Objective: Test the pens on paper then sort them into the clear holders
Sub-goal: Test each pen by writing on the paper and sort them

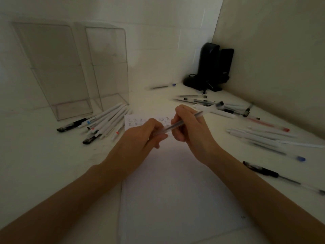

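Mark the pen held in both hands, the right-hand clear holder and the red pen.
held pen (178, 123): head view, middle of its clear barrel.
right-hand clear holder (109, 67): head view, its front wall.
red pen (268, 123): head view, middle of its barrel.

Reaches in from both bottom corners with bare arms, the left forearm (70, 196) rising from the lower left and the right forearm (263, 187) from the lower right, converging just above the middle of the frame. Holds the two hands close together, wrists straight, backs turned toward the camera. Pinches the lower-left end of a clear pen (197, 115) with the left hand (142, 134), fingers curled under and thumb on top. Grips the barrel further along with the right hand (189, 124), fingers wrapped round it, knuckles uppermost. Holds the pen slanted, lower left to upper right, with its far end jutting out past the right hand.
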A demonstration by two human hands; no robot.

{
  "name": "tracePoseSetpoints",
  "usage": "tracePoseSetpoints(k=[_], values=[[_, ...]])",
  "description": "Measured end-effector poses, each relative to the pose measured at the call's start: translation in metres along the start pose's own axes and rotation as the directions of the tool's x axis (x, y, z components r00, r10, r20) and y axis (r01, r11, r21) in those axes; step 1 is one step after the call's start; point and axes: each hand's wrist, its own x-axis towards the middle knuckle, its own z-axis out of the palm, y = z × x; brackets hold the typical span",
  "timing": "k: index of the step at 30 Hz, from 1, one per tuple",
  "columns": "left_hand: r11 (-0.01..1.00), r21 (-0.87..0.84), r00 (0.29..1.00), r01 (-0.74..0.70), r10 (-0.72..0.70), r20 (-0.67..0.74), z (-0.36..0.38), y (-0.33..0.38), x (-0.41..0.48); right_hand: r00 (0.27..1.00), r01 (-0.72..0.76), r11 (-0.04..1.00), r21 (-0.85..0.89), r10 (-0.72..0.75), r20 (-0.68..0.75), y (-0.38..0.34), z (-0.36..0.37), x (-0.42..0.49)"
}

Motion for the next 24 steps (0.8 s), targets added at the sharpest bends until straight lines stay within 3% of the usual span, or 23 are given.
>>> tracePoseSetpoints(k=[10,14,17,19,21,24], values=[[0.998,-0.022,0.997,-0.052,0.053,0.048,-0.001,0.008,-0.001,0.997,0.063,0.995,-0.072,-0.065,-0.030,0.000,0.008,-0.005],[1.000,-0.015,0.980,-0.020,0.023,0.197,0.001,0.027,0.010,0.998,0.023,0.965,-0.260,-0.038,-0.051,-0.022,-0.006,-0.022],[0.998,0.055,0.934,-0.036,0.014,0.357,0.021,0.054,0.012,0.977,-0.053,0.960,-0.276,-0.007,-0.212,-0.035,-0.034,-0.065],[0.992,0.050,0.902,-0.116,0.084,0.423,0.040,0.083,0.008,0.918,-0.057,0.969,-0.239,-0.043,-0.393,-0.044,-0.061,-0.109],[0.973,-0.024,0.868,-0.230,0.216,0.447,0.063,0.116,0.003,0.815,-0.043,0.980,-0.194,-0.078,-0.574,-0.056,-0.091,-0.161],[0.914,-0.159,0.754,-0.373,0.399,0.522,0.110,0.172,-0.007,0.644,-0.084,0.980,-0.179,-0.084,-0.760,-0.074,-0.133,-0.244]])
